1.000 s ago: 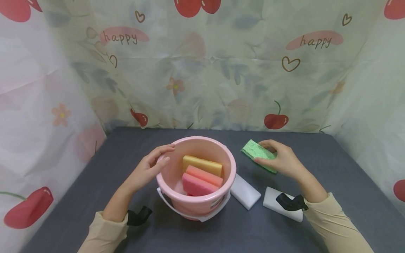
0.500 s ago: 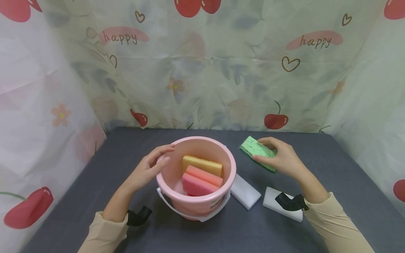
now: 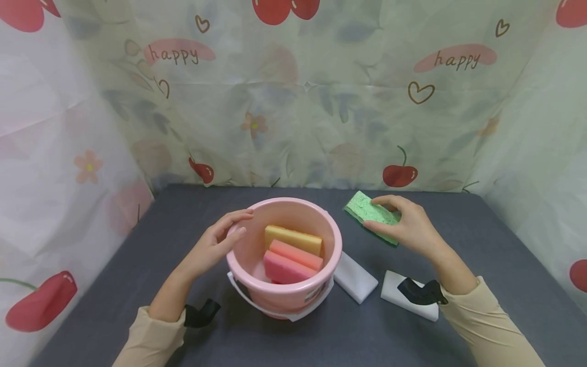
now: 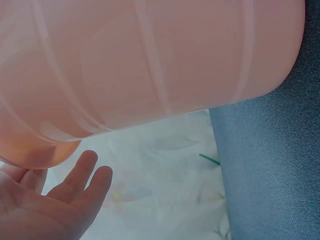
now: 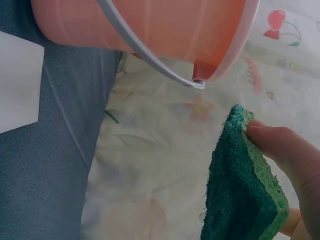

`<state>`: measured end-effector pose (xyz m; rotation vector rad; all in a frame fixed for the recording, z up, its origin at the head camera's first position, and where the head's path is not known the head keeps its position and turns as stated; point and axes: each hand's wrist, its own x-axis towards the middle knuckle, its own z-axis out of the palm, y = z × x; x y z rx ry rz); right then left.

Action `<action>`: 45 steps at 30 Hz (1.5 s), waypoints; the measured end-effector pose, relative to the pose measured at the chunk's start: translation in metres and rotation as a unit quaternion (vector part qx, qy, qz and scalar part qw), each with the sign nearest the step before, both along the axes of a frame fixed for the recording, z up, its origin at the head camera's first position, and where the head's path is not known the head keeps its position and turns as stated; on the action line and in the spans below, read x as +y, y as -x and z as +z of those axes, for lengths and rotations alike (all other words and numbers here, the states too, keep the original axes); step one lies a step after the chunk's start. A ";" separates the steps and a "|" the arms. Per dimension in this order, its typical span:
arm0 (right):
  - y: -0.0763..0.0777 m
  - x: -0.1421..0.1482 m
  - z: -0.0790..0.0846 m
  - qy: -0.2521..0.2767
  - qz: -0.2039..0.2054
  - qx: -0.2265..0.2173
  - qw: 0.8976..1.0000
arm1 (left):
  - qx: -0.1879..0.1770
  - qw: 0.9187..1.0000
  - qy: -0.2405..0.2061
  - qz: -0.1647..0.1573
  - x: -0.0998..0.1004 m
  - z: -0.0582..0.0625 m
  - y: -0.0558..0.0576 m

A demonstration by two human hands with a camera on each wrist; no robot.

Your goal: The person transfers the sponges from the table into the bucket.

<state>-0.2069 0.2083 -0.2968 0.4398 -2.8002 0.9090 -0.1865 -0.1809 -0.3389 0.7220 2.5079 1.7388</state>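
In the head view my right hand (image 3: 408, 224) pinches a green scouring sponge (image 3: 369, 209) between thumb and fingers, to the right of a pink bucket (image 3: 279, 295). The right wrist view shows the sponge's dark green scouring side (image 5: 232, 175) and light green edge, with the thumb on that edge. My left hand (image 3: 215, 244) rests on the bucket's left rim with relaxed fingers; in the left wrist view two fingers (image 4: 97, 185) stand free of the wall. Inside the bucket lie a yellow sponge (image 3: 293, 238), an orange one (image 3: 298, 255) and a pinkish-red one (image 3: 284, 267).
One white block (image 3: 355, 278) lies against the bucket's right side. Another white block (image 3: 394, 293) is partly covered by the black wrist mount (image 3: 419, 292). The bucket's white handle (image 3: 293, 316) hangs down in front. Printed curtains (image 3: 302, 102) enclose the dark table (image 3: 192, 204).
My right hand has moved slightly away from me and to the left, carrying the green sponge with it. The left hand and bucket have stayed in place.
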 end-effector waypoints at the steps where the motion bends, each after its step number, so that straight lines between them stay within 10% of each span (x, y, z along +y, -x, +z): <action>1: 0.000 -0.001 0.001 0.000 0.000 0.000 1.000 | 0.000 1.000 0.000 0.000 0.000 0.000 0.000; 45: -0.011 -0.029 0.025 0.047 0.061 0.049 0.996 | 0.006 1.000 0.012 0.005 0.000 0.000 -0.001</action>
